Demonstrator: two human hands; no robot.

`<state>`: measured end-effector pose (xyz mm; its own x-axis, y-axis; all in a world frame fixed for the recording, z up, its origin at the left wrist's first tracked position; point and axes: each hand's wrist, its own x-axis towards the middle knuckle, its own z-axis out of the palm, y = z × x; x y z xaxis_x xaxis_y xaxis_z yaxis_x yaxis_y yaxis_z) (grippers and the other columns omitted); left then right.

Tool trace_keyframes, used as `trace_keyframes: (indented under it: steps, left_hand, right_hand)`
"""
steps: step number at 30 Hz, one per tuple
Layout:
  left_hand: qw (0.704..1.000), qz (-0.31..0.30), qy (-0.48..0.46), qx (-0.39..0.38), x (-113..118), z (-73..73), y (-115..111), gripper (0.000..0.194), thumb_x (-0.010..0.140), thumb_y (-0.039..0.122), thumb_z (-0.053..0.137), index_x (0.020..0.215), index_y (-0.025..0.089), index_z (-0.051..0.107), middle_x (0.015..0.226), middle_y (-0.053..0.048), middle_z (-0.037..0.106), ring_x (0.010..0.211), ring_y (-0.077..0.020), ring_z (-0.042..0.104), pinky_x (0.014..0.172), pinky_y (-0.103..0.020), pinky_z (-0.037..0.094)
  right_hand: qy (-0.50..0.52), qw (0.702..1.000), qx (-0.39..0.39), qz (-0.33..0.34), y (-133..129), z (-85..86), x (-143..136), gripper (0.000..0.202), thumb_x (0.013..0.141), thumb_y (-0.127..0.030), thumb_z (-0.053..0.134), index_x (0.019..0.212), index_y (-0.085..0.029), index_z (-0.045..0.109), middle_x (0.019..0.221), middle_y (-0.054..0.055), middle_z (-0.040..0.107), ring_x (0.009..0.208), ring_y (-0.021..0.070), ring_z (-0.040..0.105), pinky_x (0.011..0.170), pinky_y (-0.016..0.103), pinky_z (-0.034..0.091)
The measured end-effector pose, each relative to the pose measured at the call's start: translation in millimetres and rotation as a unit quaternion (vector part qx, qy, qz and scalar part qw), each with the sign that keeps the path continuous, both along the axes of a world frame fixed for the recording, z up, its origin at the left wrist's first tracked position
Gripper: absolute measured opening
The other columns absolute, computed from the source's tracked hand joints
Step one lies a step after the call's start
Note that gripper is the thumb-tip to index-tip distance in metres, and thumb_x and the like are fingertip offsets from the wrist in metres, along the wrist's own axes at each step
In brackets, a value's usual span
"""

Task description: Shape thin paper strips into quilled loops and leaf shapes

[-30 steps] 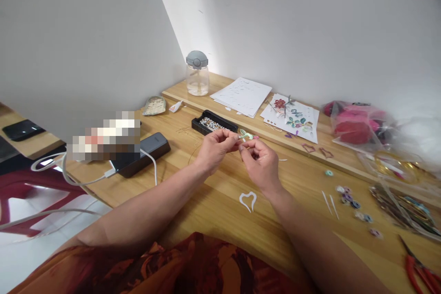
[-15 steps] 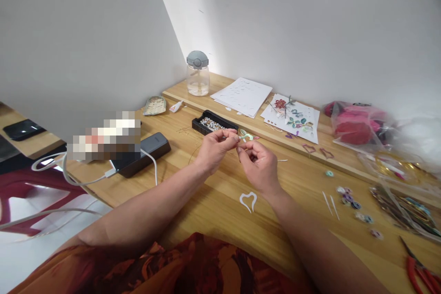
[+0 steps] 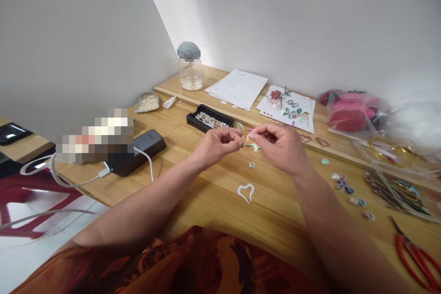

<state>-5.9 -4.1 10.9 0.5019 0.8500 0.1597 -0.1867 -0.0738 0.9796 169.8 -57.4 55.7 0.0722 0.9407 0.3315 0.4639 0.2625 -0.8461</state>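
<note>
My left hand is closed in a pinch over the desk. A light green curved piece juts from its fingertips toward the right hand. Opposite it, with a small gap between, my right hand is pinched on a thin white piece, of which only a tip shows. Below the hands lies a small spool with pale green on it. Nearer to me, a white heart-shaped outline lies flat, its point open.
A black tray of beads stands behind the hands. Papers and a water jar occupy the raised ledge. Several small spools lie right, beyond red-handled pliers. A cabled dark box sits left.
My right hand has moved up and right, away from the left fingertips. The pale green spool below now shows. My right forearm now covers where two white sticks lay. The view has shifted slightly.
</note>
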Motion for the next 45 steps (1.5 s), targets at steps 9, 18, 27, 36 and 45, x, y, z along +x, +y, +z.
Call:
trace_keyframes:
  steps: [9, 18, 27, 36, 45]
  left_hand:
    - [0.994, 0.006, -0.074, -0.080, 0.4, -7.0, 5.1, 0.019, 0.071, 0.032, 0.077, 0.074, 0.015, 0.068, 0.088, -0.005, 0.067, 0.078, -0.0111, 0.059, 0.077, -0.028, 0.049]
    - [0.986, 0.154, -0.067, 0.015, 0.7, -4.5, 13.6, 0.016, 0.067, 0.027, 0.075, 0.069, 0.014, 0.066, 0.087, -0.005, 0.065, 0.087, -0.0136, 0.059, 0.083, -0.027, 0.046]
    - [0.982, 0.143, 0.026, 0.123, -0.5, -4.9, 9.8, 0.011, 0.072, 0.024, 0.071, 0.068, 0.015, 0.066, 0.090, -0.007, 0.065, 0.096, -0.0175, 0.060, 0.087, -0.030, 0.045]
    - [0.999, -0.019, -0.032, 0.004, -2.1, 0.0, 2.0, 0.016, 0.073, 0.029, 0.075, 0.072, 0.015, 0.068, 0.097, -0.007, 0.067, 0.090, -0.0148, 0.060, 0.083, -0.030, 0.046]
    - [0.982, 0.153, -0.105, -0.023, -0.2, -6.3, 15.1, 0.019, 0.067, 0.027, 0.077, 0.068, 0.013, 0.064, 0.085, -0.003, 0.064, 0.078, -0.0109, 0.056, 0.074, -0.025, 0.044]
  right_hand:
    - [0.287, 0.937, -0.193, 0.045, 24.3, -48.7, -4.8, 0.025, 0.062, -0.037, 0.082, 0.070, -0.019, 0.066, 0.057, -0.004, 0.054, 0.046, 0.0065, 0.041, 0.042, 0.020, 0.034]
    - [0.113, 0.987, -0.110, 0.019, 1.5, -29.7, -36.8, 0.020, 0.075, -0.032, 0.071, 0.064, -0.018, 0.062, 0.055, -0.004, 0.051, 0.047, 0.0073, 0.040, 0.045, 0.022, 0.031]
    - [-0.031, 0.999, -0.036, -0.013, -10.4, 1.0, -22.5, 0.012, 0.080, -0.028, 0.065, 0.073, -0.018, 0.069, 0.057, -0.001, 0.056, 0.053, 0.0100, 0.046, 0.049, 0.023, 0.033]
    - [0.147, 0.981, -0.122, 0.020, 17.2, -23.1, 6.3, 0.023, 0.071, -0.040, 0.075, 0.075, -0.018, 0.069, 0.062, -0.002, 0.056, 0.048, 0.0062, 0.038, 0.044, 0.022, 0.026]
    - [0.243, 0.941, -0.232, 0.031, 10.0, -45.4, -35.0, 0.023, 0.069, -0.037, 0.074, 0.069, -0.018, 0.061, 0.057, -0.003, 0.054, 0.043, 0.0068, 0.041, 0.040, 0.022, 0.028]
